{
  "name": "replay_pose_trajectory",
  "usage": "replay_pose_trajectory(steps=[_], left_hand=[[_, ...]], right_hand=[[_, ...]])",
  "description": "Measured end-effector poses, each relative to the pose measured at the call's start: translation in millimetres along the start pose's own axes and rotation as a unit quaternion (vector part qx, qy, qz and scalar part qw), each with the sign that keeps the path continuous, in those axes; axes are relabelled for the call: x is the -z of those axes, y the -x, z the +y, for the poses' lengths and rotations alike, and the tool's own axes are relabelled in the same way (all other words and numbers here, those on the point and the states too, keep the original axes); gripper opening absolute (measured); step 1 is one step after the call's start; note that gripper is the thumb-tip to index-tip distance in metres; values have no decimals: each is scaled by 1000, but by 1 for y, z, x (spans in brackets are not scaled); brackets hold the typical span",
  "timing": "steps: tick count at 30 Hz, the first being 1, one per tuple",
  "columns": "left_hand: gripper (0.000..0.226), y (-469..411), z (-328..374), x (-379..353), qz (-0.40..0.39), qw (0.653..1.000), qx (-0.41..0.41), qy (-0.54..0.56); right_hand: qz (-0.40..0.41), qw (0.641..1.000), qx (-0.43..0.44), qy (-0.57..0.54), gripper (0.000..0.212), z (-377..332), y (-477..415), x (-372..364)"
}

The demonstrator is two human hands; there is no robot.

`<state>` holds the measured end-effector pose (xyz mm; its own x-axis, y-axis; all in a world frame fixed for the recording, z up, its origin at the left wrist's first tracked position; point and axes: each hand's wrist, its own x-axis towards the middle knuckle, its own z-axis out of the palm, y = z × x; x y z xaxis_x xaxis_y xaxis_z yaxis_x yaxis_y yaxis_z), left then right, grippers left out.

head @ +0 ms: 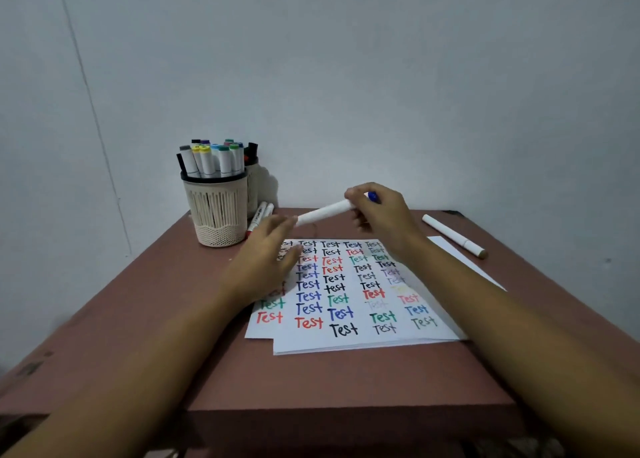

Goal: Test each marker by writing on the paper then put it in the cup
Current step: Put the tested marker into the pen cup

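A ribbed cream cup (216, 211), centre-left, holds capped markers (211, 159). The right hand (381, 215) grips a smooth white marker (325, 211); the left hand (266, 249), fingers straight, lies over the lettered paper (346, 340).

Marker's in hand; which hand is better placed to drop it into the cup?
Right, probably: the right hand grips the marker, whose free end points toward the cup. The left hand is open over the paper, holding nothing, so a handover would add a step.
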<state>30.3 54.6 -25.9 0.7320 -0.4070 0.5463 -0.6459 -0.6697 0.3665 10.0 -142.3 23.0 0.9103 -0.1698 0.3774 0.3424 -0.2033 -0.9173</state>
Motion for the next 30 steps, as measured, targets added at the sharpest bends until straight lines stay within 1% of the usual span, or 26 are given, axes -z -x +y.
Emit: replay_pose_trajectory(steps=[2, 5, 8, 10, 11, 12, 14, 15, 17, 20, 25, 28, 30], left_hand=[[53, -1, 4, -2, 24, 999, -22, -9], [52, -4, 13, -9, -1, 999, -32, -10], [36, -8, 17, -14, 9, 999, -38, -4], [29, -9, 18, -15, 23, 999, -38, -12], [27, -9, 18, -15, 23, 999, -39, -14], [26, -9, 19, -15, 18, 999, -42, -15], [27, -8, 21, -15, 10, 998, -60, -14], [27, -8, 22, -15, 6, 997, -69, -13], [27, -7, 23, -13, -1, 996, -83, -17], [24, -6, 23, -12, -10, 996, -89, -6], [23, -4, 24, -11, -3, 997, -66, 36], [26, -3, 23, -9, 16, 998, -52, 24], [29, -3, 24, -9, 8, 998, -41, 46]], right_hand=[[5, 998, -22, -58, 14, 0, 14, 9], [30, 984, -68, -159, 22, 6, 27, 11], [61, 968, -98, -224, 26, 9, 30, 6], [53, 956, -117, -264, 27, 9, 30, 2], [36, 953, -126, -272, 26, 9, 30, 0], [10, 956, -130, -261, 25, 11, 31, -3], [-41, 970, -122, -205, 21, 15, 35, -11], [-54, 975, -113, -183, 19, 18, 36, -14], [-60, 980, -96, -165, 17, 19, 37, -16], [-67, 980, -90, -167, 17, 18, 38, -13], [-75, 979, -83, -171, 16, 18, 38, -12], [-81, 982, -64, -161, 13, 16, 39, -8], [-77, 982, -63, -158, 12, 15, 38, -7]])
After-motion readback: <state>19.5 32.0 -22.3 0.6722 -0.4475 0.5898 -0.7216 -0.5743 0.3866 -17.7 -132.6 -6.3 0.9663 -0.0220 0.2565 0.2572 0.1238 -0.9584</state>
